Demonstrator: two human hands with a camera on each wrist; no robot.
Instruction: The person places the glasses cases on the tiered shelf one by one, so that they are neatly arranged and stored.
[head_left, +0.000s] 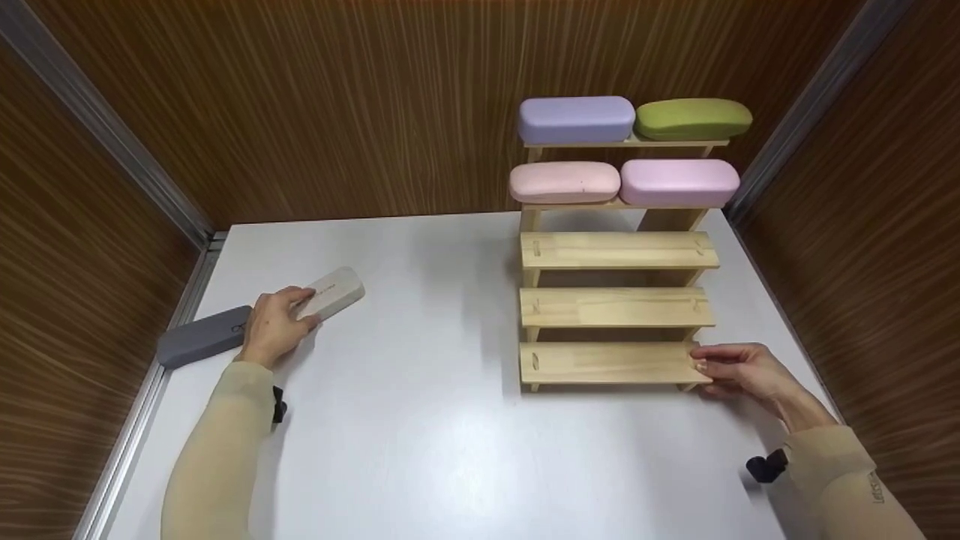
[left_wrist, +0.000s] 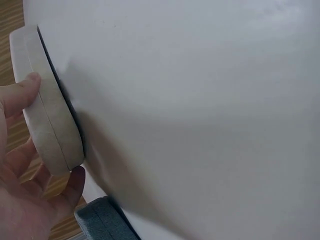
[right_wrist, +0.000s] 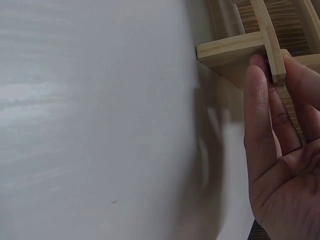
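My left hand (head_left: 277, 326) grips the near end of a pale grey-beige glasses case (head_left: 337, 290) on the left of the white table. In the left wrist view the thumb lies along the side of the case (left_wrist: 52, 115) and the other fingers curl round it. Just behind that hand lies a dark grey glasses case (head_left: 202, 337). On the right, my right hand (head_left: 750, 375) pinches the front right corner of a stepped wooden rack (head_left: 615, 362). The right wrist view shows thumb and fingers on either side of a wooden strip (right_wrist: 270, 45).
A lavender case (head_left: 576, 120) and a green case (head_left: 694, 118) sit on the rack's top step. Below them are a peach-pink case (head_left: 564, 182) and a lilac-pink case (head_left: 679, 182). Brown wood-grain panels (head_left: 360, 112) wall in the table at the back and sides.
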